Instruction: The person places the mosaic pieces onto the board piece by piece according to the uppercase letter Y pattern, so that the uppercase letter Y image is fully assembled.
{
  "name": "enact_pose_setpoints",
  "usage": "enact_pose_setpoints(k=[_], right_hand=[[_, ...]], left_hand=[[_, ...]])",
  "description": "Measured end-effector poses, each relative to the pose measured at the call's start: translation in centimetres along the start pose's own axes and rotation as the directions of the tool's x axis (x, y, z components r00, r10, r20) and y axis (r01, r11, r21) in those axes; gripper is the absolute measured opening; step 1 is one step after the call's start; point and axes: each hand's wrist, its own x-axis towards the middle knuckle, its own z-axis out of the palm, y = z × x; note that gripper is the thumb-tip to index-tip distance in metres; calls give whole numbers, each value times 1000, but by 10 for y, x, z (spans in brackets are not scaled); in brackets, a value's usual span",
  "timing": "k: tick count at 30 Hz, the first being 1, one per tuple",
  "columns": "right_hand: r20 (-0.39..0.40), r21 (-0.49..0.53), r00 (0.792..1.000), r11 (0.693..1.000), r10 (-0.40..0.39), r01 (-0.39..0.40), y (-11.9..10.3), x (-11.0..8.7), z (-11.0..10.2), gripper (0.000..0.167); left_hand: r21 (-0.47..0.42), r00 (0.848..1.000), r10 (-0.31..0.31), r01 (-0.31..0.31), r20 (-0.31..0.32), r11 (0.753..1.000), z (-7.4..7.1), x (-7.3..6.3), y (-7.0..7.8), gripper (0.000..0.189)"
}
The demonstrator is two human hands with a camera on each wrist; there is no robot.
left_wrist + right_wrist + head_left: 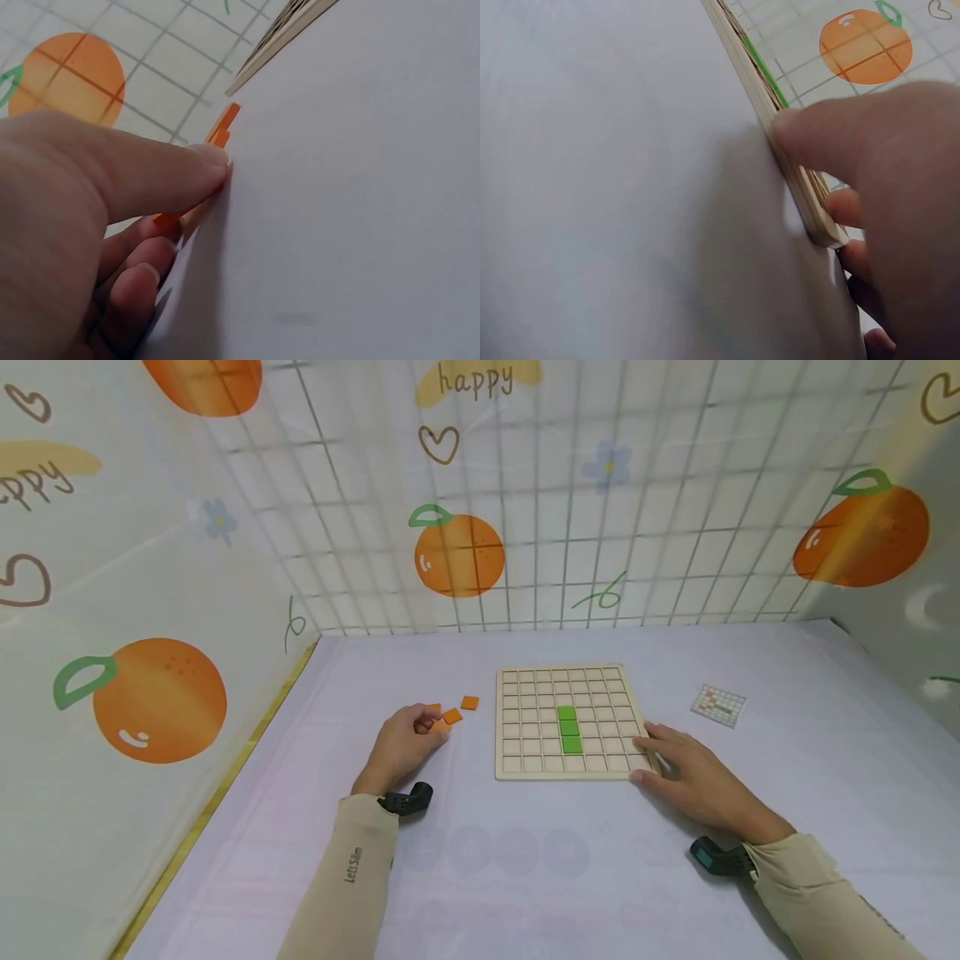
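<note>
A square wooden grid board (525,776) lies on the table, with several green tiles (569,727) in a column in its cells. Left of it is a small group of thin orange tiles (469,702). Among these, my left hand (397,747) pinches an orange tile (164,220) between thumb and finger, its fingers partly hiding the group. At the board's near right corner rests my right hand (693,781). Its thumb (799,131) touches the near edge, while the other fingers lie extended on and beside the right edge.
A small printed card (718,706) with a coloured grid pattern lies right of the board. The table (517,877) has a pale cover. A curtain (360,543) printed with oranges closes off the back and sides, with a wire grid showing at the back.
</note>
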Motion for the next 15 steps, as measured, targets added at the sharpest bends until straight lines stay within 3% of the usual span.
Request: enact_pose_setpoints(k=[15], right_hand=[[8, 0, 1000, 1000, 23, -23, 2, 1, 2, 69]], left_hand=[[-9, 998, 42, -42, -42, 999, 7, 0, -4, 30]])
